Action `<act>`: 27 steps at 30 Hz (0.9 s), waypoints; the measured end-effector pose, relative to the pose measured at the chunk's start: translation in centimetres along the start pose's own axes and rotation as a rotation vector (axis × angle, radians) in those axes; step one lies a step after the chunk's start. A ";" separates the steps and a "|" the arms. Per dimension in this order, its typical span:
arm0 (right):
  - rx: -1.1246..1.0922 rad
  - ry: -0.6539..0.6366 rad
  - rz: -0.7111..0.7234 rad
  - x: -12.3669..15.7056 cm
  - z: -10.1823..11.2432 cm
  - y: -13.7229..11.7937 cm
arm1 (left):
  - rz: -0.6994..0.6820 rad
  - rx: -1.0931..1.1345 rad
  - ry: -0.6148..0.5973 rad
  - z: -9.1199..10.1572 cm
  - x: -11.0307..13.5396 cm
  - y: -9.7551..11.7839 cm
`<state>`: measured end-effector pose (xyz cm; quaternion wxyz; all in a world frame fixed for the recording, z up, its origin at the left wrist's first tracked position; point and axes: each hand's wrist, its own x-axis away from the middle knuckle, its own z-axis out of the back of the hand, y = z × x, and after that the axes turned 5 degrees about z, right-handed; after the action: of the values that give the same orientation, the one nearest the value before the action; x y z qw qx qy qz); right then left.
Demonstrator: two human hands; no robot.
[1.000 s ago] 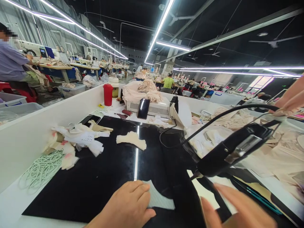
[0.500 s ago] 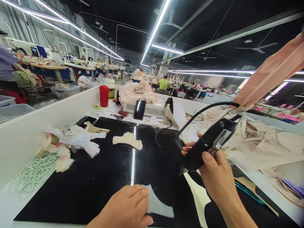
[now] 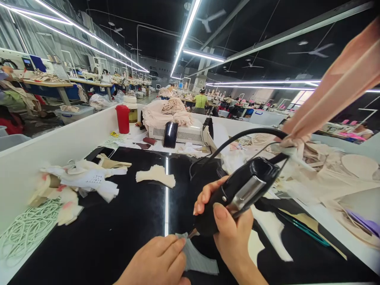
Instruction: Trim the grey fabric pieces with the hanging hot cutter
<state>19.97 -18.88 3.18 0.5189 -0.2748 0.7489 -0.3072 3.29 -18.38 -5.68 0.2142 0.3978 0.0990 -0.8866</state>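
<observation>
My right hand [image 3: 230, 233] is wrapped round a black corded hand tool [image 3: 237, 198] with a bright metal lever on its side. Its small metal tip points down and left, at the upper edge of a grey cut fabric piece [image 3: 200, 259]. Whether the tip touches the fabric I cannot tell. With fingers together, my left hand [image 3: 160, 257] holds that piece by its left end on the black work surface [image 3: 97, 245]. A pink fabric strip [image 3: 332, 87] is tied to the tool's rear, where the black cable loops out. Pale cut pieces [image 3: 271, 229] lie beyond my right hand.
A cream fabric piece [image 3: 156, 176] lies ahead. White scraps [image 3: 92, 176] and green cord [image 3: 29, 225] are at left. At the back are a red container [image 3: 122, 118], a phone [image 3: 170, 134] and a vented white box [image 3: 188, 133]. Teal tweezers [image 3: 305, 228] and beige garments [image 3: 332, 178] lie at right.
My right hand has brought the tool left and down, so its tip is now beside my left fingertips. My left hand stays on the grey piece. The view has shifted slightly.
</observation>
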 end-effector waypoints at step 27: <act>0.075 0.095 0.033 0.2 -0.4 0.9 | -0.025 -0.032 0.036 -0.3 -0.1 0.1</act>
<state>19.49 -18.36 2.55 0.4979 -0.2279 0.7651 -0.3389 3.58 -18.33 -5.77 0.2074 0.4091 0.1222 -0.8802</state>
